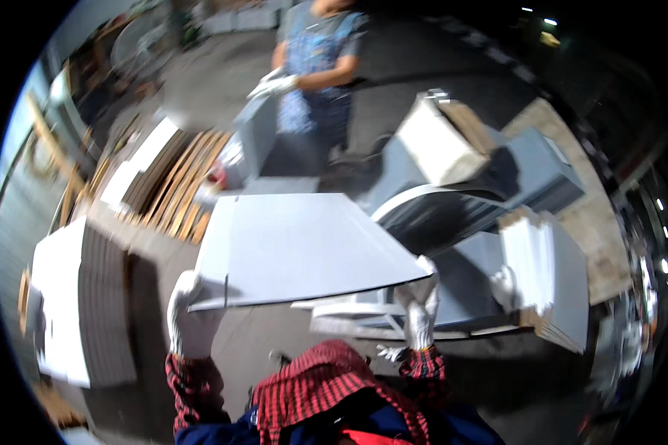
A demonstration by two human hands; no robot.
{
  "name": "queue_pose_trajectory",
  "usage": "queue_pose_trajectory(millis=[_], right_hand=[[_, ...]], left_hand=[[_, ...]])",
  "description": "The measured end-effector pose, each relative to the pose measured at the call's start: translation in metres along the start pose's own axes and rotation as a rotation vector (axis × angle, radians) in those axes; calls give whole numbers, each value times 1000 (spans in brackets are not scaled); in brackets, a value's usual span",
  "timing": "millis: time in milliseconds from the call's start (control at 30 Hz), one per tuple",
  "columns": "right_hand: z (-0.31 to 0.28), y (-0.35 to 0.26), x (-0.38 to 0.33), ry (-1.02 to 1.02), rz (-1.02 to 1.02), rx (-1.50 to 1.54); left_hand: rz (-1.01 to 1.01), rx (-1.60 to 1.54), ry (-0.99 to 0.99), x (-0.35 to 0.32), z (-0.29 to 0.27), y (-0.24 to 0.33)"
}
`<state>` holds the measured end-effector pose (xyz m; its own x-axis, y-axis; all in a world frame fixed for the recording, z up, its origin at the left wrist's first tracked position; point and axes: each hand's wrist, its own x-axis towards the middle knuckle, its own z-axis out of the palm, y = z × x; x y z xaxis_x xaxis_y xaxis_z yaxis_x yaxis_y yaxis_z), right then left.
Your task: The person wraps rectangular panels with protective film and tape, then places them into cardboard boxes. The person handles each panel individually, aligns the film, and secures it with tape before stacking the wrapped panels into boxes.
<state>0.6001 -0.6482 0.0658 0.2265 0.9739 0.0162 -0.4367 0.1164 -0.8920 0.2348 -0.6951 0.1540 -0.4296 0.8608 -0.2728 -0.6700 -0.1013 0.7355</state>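
Note:
A large flat grey-white panel [297,245] is held level in front of me. My left hand [189,319], in a white work glove, grips the panel's near left corner. My right hand [421,311], also gloved, holds its near right corner from below. Red checked sleeves cover both forearms. Across from me stands another person [315,67] in a patterned apron and white gloves, hands on an upright grey panel [254,141].
A tall stack of grey-edged boards [82,297] stands at my left. Wooden slats [178,185] lean behind it. On the right are grey machine housings [527,178], a pale block [438,141] and a stack of white sheets [531,259]. The picture is motion-blurred.

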Motion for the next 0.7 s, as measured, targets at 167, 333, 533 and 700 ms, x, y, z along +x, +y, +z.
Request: queue_pose_trajectory(millis=[167, 333, 533, 700], right_hand=[[88, 54, -1, -165, -192, -392], [162, 69, 12, -170, -244, -592], [162, 66, 76, -41, -242, -630], [190, 59, 147, 74, -207, -761]], left_hand=[[-105, 37, 92, 23, -95, 43], [-125, 160, -48, 65, -147, 67], [-72, 238, -224, 135, -93, 83], [37, 722, -302, 215, -28, 101]])
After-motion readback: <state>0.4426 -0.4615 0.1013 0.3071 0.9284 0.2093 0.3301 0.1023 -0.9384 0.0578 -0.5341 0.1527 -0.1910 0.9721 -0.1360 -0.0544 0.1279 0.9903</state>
